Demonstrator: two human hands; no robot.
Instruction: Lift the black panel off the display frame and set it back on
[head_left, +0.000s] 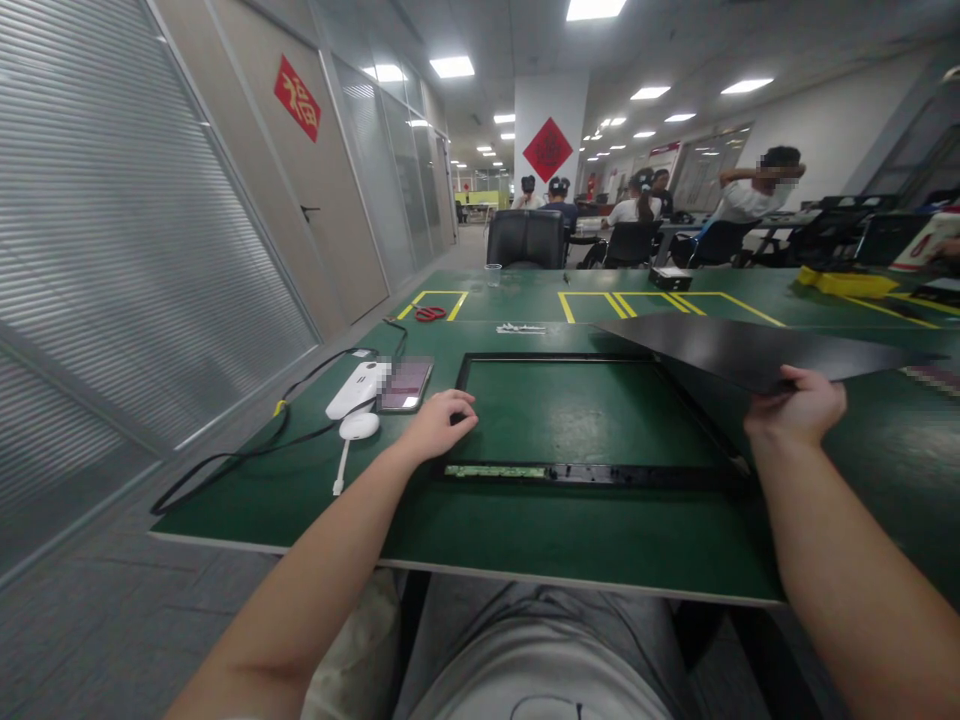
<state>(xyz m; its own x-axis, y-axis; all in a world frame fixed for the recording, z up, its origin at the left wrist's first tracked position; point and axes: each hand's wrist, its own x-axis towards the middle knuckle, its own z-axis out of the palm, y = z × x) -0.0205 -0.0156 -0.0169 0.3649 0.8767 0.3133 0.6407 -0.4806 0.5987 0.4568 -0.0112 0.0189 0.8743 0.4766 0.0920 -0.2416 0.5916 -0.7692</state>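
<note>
A black rectangular frame (630, 475), like a monitor bezel, lies flat on the green table (570, 545). A green strip (495, 471) runs along the left part of its near bar. My left hand (442, 420) is at the frame's left bar, with fingers curled round it; the exact contact is partly hidden. Over on the right, my right hand (802, 405) grips the near edge of a thin dark flat panel (720, 345), thumb on top. The panel is tilted above the table and overlaps the frame's far right corner.
Left of the frame lie a phone (406, 385), a white device (352, 390), a white round case (360, 426) and a black cable (225, 457). Farther back are red scissors (430, 314), small pale pieces (521, 328), a clear cup (493, 274) and a black box (670, 279). People sit beyond.
</note>
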